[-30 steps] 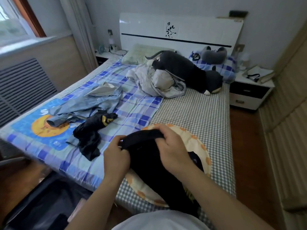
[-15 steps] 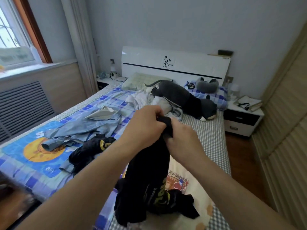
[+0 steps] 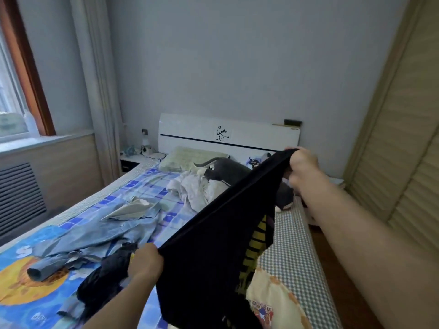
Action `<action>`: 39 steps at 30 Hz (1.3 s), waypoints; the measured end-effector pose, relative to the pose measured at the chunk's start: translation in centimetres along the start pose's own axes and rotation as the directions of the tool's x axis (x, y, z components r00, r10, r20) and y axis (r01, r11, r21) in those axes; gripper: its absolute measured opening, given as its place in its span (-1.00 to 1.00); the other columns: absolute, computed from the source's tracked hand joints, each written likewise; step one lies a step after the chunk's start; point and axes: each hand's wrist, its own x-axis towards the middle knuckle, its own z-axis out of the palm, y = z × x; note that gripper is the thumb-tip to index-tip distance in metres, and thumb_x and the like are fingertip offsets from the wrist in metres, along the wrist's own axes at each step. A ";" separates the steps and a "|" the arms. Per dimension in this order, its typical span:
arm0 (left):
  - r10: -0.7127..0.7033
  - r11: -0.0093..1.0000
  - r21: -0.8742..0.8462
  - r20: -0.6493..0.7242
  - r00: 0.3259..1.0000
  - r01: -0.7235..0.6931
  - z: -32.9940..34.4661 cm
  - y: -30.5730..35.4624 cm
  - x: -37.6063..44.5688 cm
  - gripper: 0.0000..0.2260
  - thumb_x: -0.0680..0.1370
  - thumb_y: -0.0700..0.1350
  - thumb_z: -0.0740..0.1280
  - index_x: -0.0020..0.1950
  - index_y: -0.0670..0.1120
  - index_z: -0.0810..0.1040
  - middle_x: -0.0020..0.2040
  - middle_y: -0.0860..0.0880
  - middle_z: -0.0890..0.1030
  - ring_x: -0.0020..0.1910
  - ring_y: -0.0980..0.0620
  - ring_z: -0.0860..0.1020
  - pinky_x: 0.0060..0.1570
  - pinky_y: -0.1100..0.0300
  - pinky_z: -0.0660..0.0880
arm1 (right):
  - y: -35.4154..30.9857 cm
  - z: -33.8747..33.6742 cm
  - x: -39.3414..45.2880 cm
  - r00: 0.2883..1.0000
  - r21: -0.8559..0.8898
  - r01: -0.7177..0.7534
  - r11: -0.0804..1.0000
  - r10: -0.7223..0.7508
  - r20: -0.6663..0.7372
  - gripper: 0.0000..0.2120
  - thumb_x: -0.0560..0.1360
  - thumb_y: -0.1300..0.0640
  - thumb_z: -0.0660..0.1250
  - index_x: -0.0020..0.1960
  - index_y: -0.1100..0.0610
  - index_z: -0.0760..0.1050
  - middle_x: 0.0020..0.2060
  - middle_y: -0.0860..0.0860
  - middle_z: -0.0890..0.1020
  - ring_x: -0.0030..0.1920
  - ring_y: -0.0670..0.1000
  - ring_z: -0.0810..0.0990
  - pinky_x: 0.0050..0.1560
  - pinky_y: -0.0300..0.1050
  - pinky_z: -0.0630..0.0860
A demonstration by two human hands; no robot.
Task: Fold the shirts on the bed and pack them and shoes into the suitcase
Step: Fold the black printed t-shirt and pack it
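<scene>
Between the two raised hands a black shirt [image 3: 209,252] hangs stretched along one edge, above the bed [image 3: 294,262]. The left hand [image 3: 145,263] is low and near, its fingers curled tight round one end of that edge; the right hand [image 3: 302,166] is higher and further out, fist clamped on the other end. The cloth drops from this slanted edge, and yellow and black stripes show on its inner side below the right forearm.

Beyond the left hand a second dark shirt [image 3: 104,276] lies crumpled on a blue patterned sheet [image 3: 147,191], touching a denim shirt [image 3: 99,231] spread out further off with a pale lining turned up. Past the stretched edge a white garment [image 3: 194,189] lies heaped against a grey plush toy [image 3: 228,172]. Under the right arm the bed shows a small grey check, and a cream cushion [image 3: 280,302] with orange spots lies below the hanging cloth.

At the far end stand a green pillow [image 3: 190,157], a white headboard [image 3: 237,134] with a flower mark, and a nightstand [image 3: 135,160]. A window [image 3: 11,110], curtain [image 3: 99,91] and radiator grille [image 3: 19,198] line the wall left of the left hand; a slatted wardrobe [image 3: 403,150] runs along the right of the right hand.
</scene>
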 end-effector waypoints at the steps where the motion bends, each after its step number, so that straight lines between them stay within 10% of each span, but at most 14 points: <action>1: 0.009 1.000 -0.018 -0.049 0.999 -0.010 -1.7 1.0 2.0 -0.85 0.54 -0.21 0.22 0.00 -0.13 0.58 0.04 -0.20 0.65 0.01 -0.24 0.61 0.00 -0.04 0.57 | -1.6 -0.1 1.6 1.000 0.047 0.005 0.999 -0.003 -0.027 -0.72 0.55 0.32 0.11 -0.11 0.10 0.55 -0.24 0.14 0.61 -0.25 0.15 0.59 -0.34 -0.05 0.59; 4: 0.118 0.986 -0.082 -0.268 0.956 -0.145 -10.4 7.9 8.0 -0.82 0.54 -0.20 0.21 0.06 -0.15 0.58 0.10 -0.26 0.63 0.08 -0.29 0.60 0.05 -0.08 0.55 | -8.3 -1.4 5.6 0.987 0.182 0.102 0.978 -0.077 -0.139 -0.68 0.55 0.35 0.08 0.04 0.11 0.56 -0.10 0.14 0.66 -0.14 0.12 0.62 -0.45 -0.07 0.60; 8: 0.157 0.948 -0.160 -0.516 0.842 -0.275 -21.8 15.8 12.2 -0.79 0.53 -0.24 0.29 0.12 -0.24 0.63 0.14 -0.33 0.61 0.12 -0.36 0.60 0.10 -0.12 0.54 | -15.5 -2.4 3.6 0.964 0.451 0.240 0.860 -0.158 -0.212 -0.70 0.61 0.31 0.05 0.04 0.13 0.55 0.01 0.08 0.64 0.06 0.07 0.59 0.12 0.07 0.63; 11: 0.122 0.956 -0.165 -0.531 0.839 -0.243 -23.3 15.2 14.0 -0.76 0.55 -0.26 0.28 0.16 -0.31 0.61 0.14 -0.35 0.60 0.12 -0.39 0.59 0.10 -0.14 0.55 | -15.7 -4.8 2.0 0.939 0.517 0.310 0.798 -0.169 -0.301 -0.60 0.63 0.29 -0.05 0.11 0.15 0.57 0.10 0.11 0.65 0.12 0.10 0.62 0.08 0.06 0.63; 17: 0.029 0.848 -0.506 -0.252 0.967 -0.157 -14.2 5.6 14.4 -0.76 0.57 -0.24 0.31 0.20 -0.29 0.61 0.03 -0.29 0.63 -0.10 -0.24 0.64 -0.18 0.13 0.57 | -4.4 -11.9 1.0 0.861 0.297 0.286 0.911 -0.108 -0.496 -0.72 0.60 0.29 0.12 0.11 0.19 0.60 0.05 0.11 0.68 -0.07 0.07 0.68 -0.18 0.00 0.69; 21: -0.060 0.630 -0.776 0.001 0.998 0.039 -4.8 -4.0 7.7 -0.64 0.46 -0.37 0.13 0.14 -0.18 0.60 -0.18 -0.23 0.57 -0.41 -0.10 0.48 -0.55 0.26 0.46 | 10.8 -18.1 -2.0 0.763 -0.153 -0.060 0.986 -0.053 -0.644 -0.63 0.63 0.14 0.10 0.37 0.19 0.47 0.20 0.10 0.59 0.08 0.08 0.61 -0.07 -0.11 0.58; 25: -0.115 0.683 -0.666 0.307 0.945 0.299 2.7 -12.0 2.5 -0.55 0.52 -0.44 -0.01 0.07 -0.15 0.63 -0.26 -0.25 0.62 -0.43 -0.12 0.51 -0.36 0.14 0.46 | 21.5 -19.6 -11.3 0.809 -0.494 -0.237 0.836 -0.112 -0.577 -0.67 0.63 0.35 0.12 0.34 0.25 0.48 0.18 0.14 0.56 0.05 0.08 0.49 0.11 0.04 0.47; 30: -0.233 0.705 -0.462 0.566 0.791 0.538 7.7 -17.6 -0.5 -0.58 0.59 -0.43 -0.06 0.11 -0.24 0.58 -0.07 -0.29 0.67 -0.33 -0.20 0.68 -0.26 0.07 0.54 | 30.2 -22.9 -14.9 0.830 -0.659 -0.533 0.531 0.177 -0.529 -0.81 0.59 0.35 0.29 0.16 0.16 0.54 0.16 0.15 0.61 -0.01 0.15 0.60 0.05 0.15 0.60; 34: -0.289 0.694 -0.423 0.578 0.763 0.583 8.2 -20.6 -1.4 -0.63 0.60 -0.48 0.00 0.15 -0.27 0.55 -0.04 -0.34 0.62 -0.35 -0.18 0.63 -0.39 0.14 0.54 | 34.8 -24.5 -18.5 0.726 -0.573 -0.672 0.468 0.265 -0.635 -0.73 0.60 0.41 0.25 0.25 0.26 0.56 0.27 0.21 0.58 0.21 0.26 0.55 0.10 0.04 0.49; 39: -0.307 0.606 -0.538 0.522 0.796 0.586 7.4 -22.8 -1.7 -0.68 0.57 -0.50 0.10 0.09 -0.21 0.55 0.01 -0.29 0.60 -0.24 -0.11 0.60 -0.48 0.30 0.57 | 36.0 -26.1 -21.3 0.432 0.000 -0.683 0.731 0.405 -0.806 -0.59 0.64 0.38 0.23 0.48 0.24 0.39 0.25 0.26 0.57 0.10 0.32 0.57 0.04 0.09 0.52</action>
